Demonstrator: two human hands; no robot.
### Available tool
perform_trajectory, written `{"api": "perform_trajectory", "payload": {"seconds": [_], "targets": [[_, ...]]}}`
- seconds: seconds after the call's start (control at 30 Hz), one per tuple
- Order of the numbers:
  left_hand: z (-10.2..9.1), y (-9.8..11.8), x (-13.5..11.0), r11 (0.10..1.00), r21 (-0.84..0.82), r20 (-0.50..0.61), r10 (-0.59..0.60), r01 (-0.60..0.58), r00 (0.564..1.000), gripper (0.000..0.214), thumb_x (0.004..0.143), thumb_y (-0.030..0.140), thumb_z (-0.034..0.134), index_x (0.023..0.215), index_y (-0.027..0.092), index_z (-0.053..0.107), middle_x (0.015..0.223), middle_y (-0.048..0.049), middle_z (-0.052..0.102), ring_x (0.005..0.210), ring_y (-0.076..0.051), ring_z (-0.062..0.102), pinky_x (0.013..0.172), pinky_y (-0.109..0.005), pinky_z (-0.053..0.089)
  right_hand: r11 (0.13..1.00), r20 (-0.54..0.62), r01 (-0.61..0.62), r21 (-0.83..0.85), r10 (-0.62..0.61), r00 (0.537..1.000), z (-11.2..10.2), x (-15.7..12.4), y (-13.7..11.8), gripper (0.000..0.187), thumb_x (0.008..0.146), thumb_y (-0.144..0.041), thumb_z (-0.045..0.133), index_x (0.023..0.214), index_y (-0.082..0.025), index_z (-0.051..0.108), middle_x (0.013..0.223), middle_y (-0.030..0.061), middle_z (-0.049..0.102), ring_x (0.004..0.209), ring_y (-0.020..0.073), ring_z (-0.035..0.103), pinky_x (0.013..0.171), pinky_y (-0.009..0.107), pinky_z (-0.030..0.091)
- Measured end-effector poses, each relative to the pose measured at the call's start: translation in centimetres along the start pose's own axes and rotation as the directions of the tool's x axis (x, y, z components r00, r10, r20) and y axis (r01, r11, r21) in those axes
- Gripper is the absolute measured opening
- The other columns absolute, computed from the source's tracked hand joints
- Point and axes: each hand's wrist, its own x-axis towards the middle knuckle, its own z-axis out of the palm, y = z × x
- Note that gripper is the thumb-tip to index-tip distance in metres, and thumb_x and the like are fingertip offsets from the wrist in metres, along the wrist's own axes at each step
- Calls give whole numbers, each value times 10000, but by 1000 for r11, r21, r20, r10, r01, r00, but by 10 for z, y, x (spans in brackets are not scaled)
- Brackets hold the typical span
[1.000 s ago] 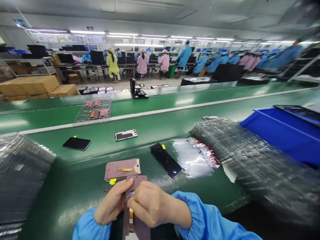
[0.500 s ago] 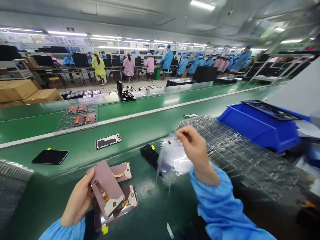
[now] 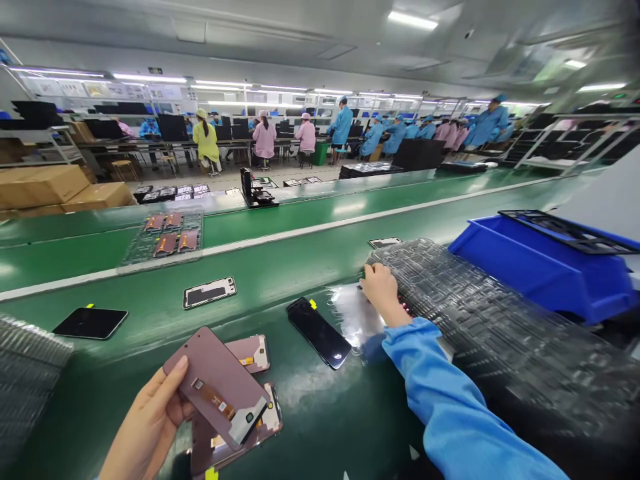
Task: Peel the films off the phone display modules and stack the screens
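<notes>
My left hand grips a pink phone screen panel by its left edge, back side up with an orange flex cable showing. Two more pink panels lie on the green bench beneath and beside it. My right hand reaches out to a pile of clear plastic bags, fingers curled down onto it beside the stack of clear blister trays. What its fingertips pinch, if anything, is hidden. A black screen lies face up between both hands.
On the green conveyor lie a black screen, a framed screen and a clear tray of pink panels. A blue bin stands right. Another tray stack sits left. Workers in coats sit at far benches.
My right hand dropped from holding a clear bag in the air down to the pile by the trays. My left hand keeps the pink panel, tilted flatter and lower.
</notes>
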Motion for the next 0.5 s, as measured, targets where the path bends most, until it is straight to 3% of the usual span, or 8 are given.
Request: {"api": "perform_trajectory", "payload": {"seconds": [0.13, 0.2, 0.27, 0.3, 0.33, 0.4, 0.47, 0.5], "targets": [[23, -6, 7, 1000, -14, 163, -20, 22, 986, 418, 619, 418, 862, 931, 161, 753, 897, -75, 758, 806, -245, 678, 688, -310, 571, 971, 261, 101, 216, -157, 953, 22, -48, -42, 538, 937, -629, 470, 995, -140, 689, 1130, 163, 675, 1085, 284, 619, 949, 438, 479], [41, -14, 11, 1000, -12, 288, -1, 5, 958, 332, 699, 400, 813, 902, 144, 754, 870, -81, 751, 789, -221, 666, 734, -302, 549, 929, 445, 106, 353, -267, 855, 39, -90, -65, 745, 886, -789, 309, 809, -162, 703, 962, 119, 728, 908, 248, 686, 818, 385, 538], [59, -24, 13, 1000, -25, 416, 0, 11, 909, 255, 776, 396, 751, 828, 147, 733, 747, -52, 712, 669, -176, 633, 703, -296, 534, 885, 548, 67, 461, -343, 763, 57, -131, -85, 932, 842, -851, 76, 783, -157, 695, 870, 111, 735, 759, 216, 703, 696, 346, 554], [66, -29, 14, 999, -34, 483, -20, 42, 875, 263, 811, 414, 713, 764, 155, 705, 648, -22, 661, 577, -151, 596, 653, -296, 528, 843, 599, -3, 538, -380, 705, 64, -148, -92, 997, 838, -829, -33, 851, -151, 698, 832, 109, 729, 712, 203, 698, 659, 330, 549], [71, -34, 17, 996, -33, 547, -48, 79, 836, 311, 843, 442, 670, 704, 164, 664, 566, 6, 594, 498, -133, 554, 600, -298, 517, 743, 671, -189, 642, -424, 609, 71, -160, -96, 1009, 840, -829, -30, 911, -133, 698, 825, 123, 721, 704, 209, 693, 656, 333, 542], [74, -39, 27, 997, 23, 626, -74, 76, 776, 368, 882, 490, 598, 686, 179, 619, 516, 29, 531, 443, -130, 539, 561, -309, 510, 530, 739, -514, 674, -487, 466, 82, -171, -98, 979, 849, -837, 42, 979, -116, 692, 826, 127, 706, 681, 199, 670, 660, 324, 527], [68, -37, 48, 974, 169, 613, 17, -153, 790, 344, 883, 514, 578, 824, 188, 668, 627, -16, 638, 598, -188, 657, 659, -344, 546, 374, 766, -699, 609, -506, 396, 90, -167, -90, 949, 804, -886, 171, 984, -113, 691, 821, 115, 687, 632, 177, 622, 625, 302, 502], [62, -33, 63, 916, 267, 580, 96, -300, 809, 344, 870, 513, 591, 924, 188, 691, 749, -54, 704, 745, -222, 698, 749, -361, 551, 330, 768, -733, 595, -505, 395, 93, -161, -85, 944, 769, -910, 225, 987, -118, 690, 811, 107, 678, 607, 165, 591, 590, 288, 482]]}}
